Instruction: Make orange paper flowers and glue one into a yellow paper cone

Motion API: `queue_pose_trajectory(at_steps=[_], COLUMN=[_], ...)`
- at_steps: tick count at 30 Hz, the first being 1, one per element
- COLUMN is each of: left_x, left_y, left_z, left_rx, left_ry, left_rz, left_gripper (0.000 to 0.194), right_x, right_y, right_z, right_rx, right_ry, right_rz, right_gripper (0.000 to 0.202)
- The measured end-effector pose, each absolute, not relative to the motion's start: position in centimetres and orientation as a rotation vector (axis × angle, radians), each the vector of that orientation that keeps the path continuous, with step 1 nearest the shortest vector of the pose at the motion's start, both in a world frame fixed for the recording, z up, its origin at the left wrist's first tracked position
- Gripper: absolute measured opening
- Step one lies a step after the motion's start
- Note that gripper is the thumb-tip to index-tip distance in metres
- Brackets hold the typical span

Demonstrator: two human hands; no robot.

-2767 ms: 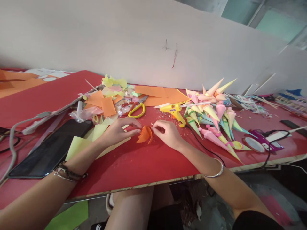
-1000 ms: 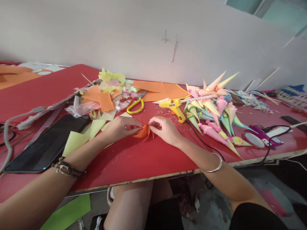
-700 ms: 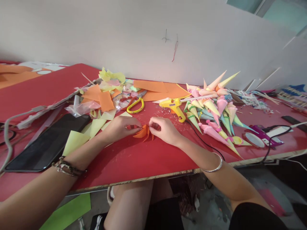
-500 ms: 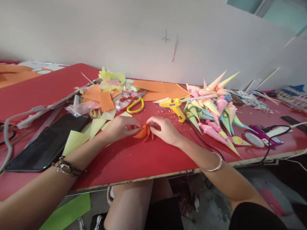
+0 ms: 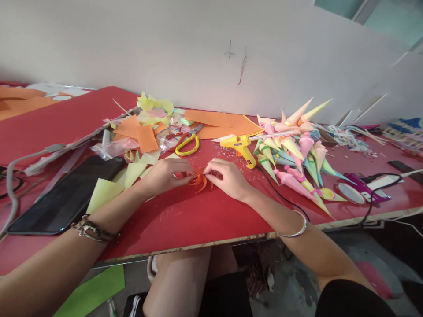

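A small orange paper piece point(image 5: 199, 179) with thin curled strips is held between both hands, above the red table point(image 5: 198, 220). My left hand point(image 5: 172, 174) pinches it from the left, and my right hand point(image 5: 224, 177) pinches it from the right. Just behind the hands lie scissors with yellow and red handles point(image 5: 187, 152). A yellow glue gun point(image 5: 243, 149) rests to the right of them, its nozzle end near a pile of pastel paper cones point(image 5: 297, 154). Pale yellow paper pieces point(image 5: 104, 193) lie beside my left forearm.
A black phone point(image 5: 66, 198) lies at the left, near a white cable point(image 5: 11, 185). Orange sheets point(image 5: 218, 125) and paper scraps point(image 5: 145, 136) are along the back. At the right are a purple item point(image 5: 365, 189), a round lid point(image 5: 350, 193) and a black cord point(image 5: 284, 198).
The orange paper piece has turned slightly, and its strips now look more spread apart. Both hands keep their pinch in nearly the same place. The view has shifted very slightly.
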State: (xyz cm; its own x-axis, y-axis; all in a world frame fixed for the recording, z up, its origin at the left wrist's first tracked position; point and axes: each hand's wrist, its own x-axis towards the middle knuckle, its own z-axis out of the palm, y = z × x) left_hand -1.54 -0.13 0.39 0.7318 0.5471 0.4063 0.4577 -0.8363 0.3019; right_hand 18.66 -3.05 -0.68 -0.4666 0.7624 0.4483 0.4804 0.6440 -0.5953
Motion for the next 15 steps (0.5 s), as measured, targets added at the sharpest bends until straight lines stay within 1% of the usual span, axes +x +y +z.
queue_pose_trajectory(at_steps=[6,12,15], left_x=[-1.7,-1.7,-1.7], left_y=[0.0,-0.6,-1.0], left_z=[0.2,0.7,1.1], left_rx=[2.941,3.369,3.483], left_ry=[0.735,0.621,0.588], left_rz=[0.788,0.809,0.827], left_gripper=[0.022,0.025,0.027], right_x=[18.7,18.7,18.7], right_y=[-3.1,-3.4,-3.4], right_z=[-0.9,-0.5,-0.3], right_rx=[-0.923,-0.843,-0.821], right_ry=[-2.159,-2.206,-2.222], right_rz=[0.474,0.368,0.338], right_gripper=[0.007,0.009,0.01])
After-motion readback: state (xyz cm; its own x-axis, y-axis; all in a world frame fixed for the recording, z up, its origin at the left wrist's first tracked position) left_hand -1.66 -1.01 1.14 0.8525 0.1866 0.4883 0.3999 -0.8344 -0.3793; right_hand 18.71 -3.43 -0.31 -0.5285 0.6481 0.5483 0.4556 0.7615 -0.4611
